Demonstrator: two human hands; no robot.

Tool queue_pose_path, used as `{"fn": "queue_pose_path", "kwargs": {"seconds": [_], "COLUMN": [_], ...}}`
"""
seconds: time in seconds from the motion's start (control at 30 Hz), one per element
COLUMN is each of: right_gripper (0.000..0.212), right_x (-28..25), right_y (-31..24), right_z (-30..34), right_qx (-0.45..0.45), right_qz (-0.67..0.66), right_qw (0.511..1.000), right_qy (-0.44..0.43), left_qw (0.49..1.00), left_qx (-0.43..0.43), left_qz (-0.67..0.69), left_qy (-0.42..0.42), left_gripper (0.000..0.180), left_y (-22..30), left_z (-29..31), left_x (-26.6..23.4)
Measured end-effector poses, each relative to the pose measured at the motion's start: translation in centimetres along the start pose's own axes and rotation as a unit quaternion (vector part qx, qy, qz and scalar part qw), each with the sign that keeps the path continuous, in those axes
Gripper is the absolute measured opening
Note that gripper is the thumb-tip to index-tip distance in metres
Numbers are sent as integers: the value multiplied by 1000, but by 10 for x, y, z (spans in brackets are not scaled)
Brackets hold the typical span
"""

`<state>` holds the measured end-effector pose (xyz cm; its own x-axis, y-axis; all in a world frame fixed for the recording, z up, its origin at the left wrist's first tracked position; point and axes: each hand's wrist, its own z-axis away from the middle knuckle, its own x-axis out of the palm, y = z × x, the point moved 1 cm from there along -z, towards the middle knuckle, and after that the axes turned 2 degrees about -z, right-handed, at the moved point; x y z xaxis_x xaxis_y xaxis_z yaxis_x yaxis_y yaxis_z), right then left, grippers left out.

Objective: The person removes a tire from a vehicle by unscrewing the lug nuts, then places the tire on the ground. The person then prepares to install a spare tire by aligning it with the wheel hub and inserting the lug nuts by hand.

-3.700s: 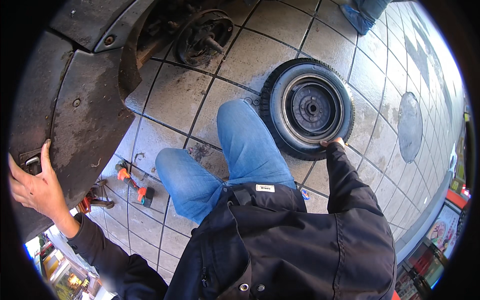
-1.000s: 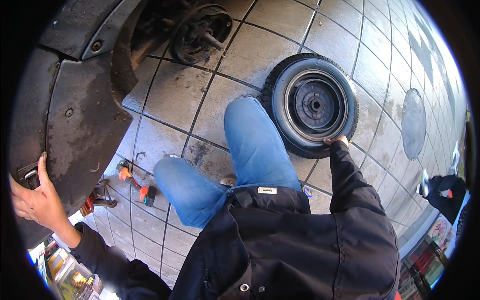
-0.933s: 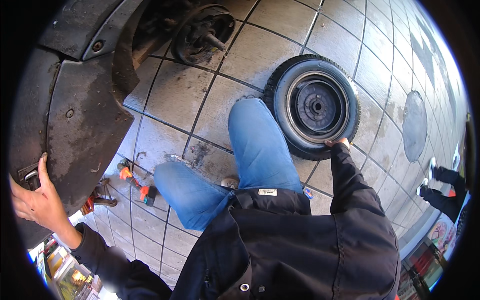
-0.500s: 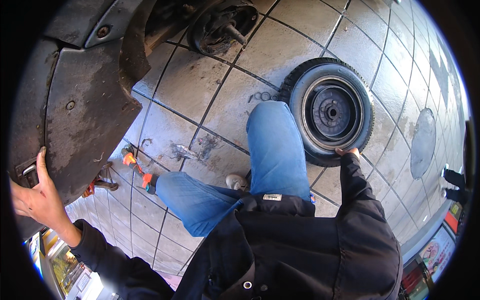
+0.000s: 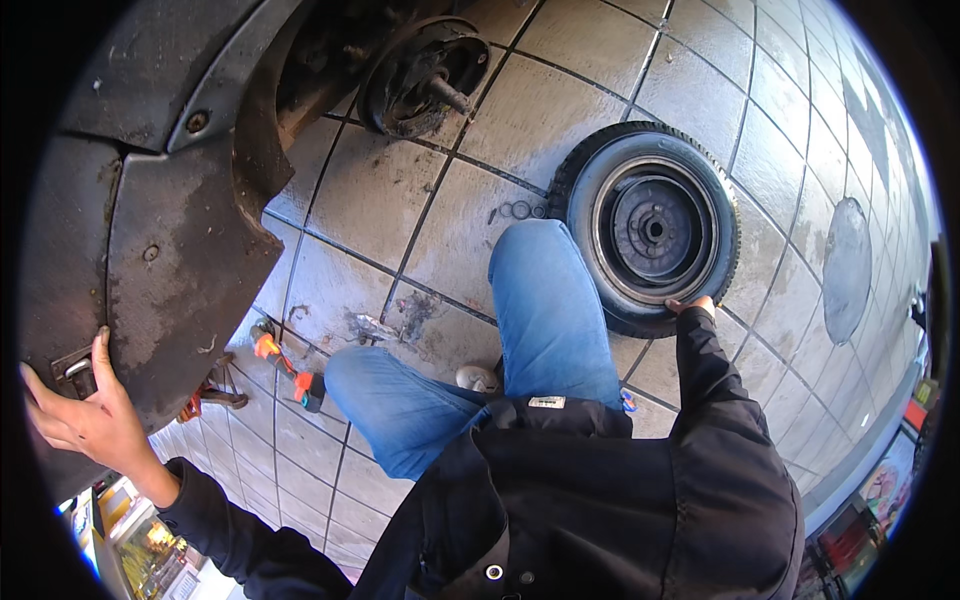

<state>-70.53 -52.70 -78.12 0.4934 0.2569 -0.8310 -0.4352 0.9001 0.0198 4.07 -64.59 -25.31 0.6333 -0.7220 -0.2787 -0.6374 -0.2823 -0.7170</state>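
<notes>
"Where was the wheel?"

"Face up on the tiled floor, just beyond the person's right knee, its tyre seated around the rim. The right hand touched its near edge, but most fingers were hidden, so I couldn't tell how firmly they gripped."

"What lay close by?"

"Small dark rings, loose on a tile just beside the wheel's left edge."

"How far along did things look?"

"The wheel was off the vehicle; the hub was bare, its shaft exposed, with no wheel fitted there. Whatever else was left, I couldn't judge."

"And the left hand?"

"Spread wide against the body panel, thumb near a metal latch, with nothing visible held. Off the panel's lower right edge lay an orange-and-black power tool."
</notes>
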Motion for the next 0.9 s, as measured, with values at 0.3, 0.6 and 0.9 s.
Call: {"fn": "queue_pose_path", "kwargs": {"seconds": [0.3, 0.6, 0.9], "right_gripper": [90, 97, 116], "right_x": [10, -3, 4], "right_y": [14, 2, 9], "right_z": [-15, -1, -15], "right_qx": [40, 58, 75], "right_qz": [4, -2, -1], "right_qw": [998, 998, 997], "right_qy": [42, 19, -22], "left_qw": [996, 994, 995], "left_qx": [-56, -87, -81], "left_qz": [60, 53, 61], "left_qy": [-17, -34, -23], "left_gripper": [93, 96, 96], "left_y": [34, 37, 38], "left_z": [-13, -16, -18], "left_x": [-18, -23, -22]}}
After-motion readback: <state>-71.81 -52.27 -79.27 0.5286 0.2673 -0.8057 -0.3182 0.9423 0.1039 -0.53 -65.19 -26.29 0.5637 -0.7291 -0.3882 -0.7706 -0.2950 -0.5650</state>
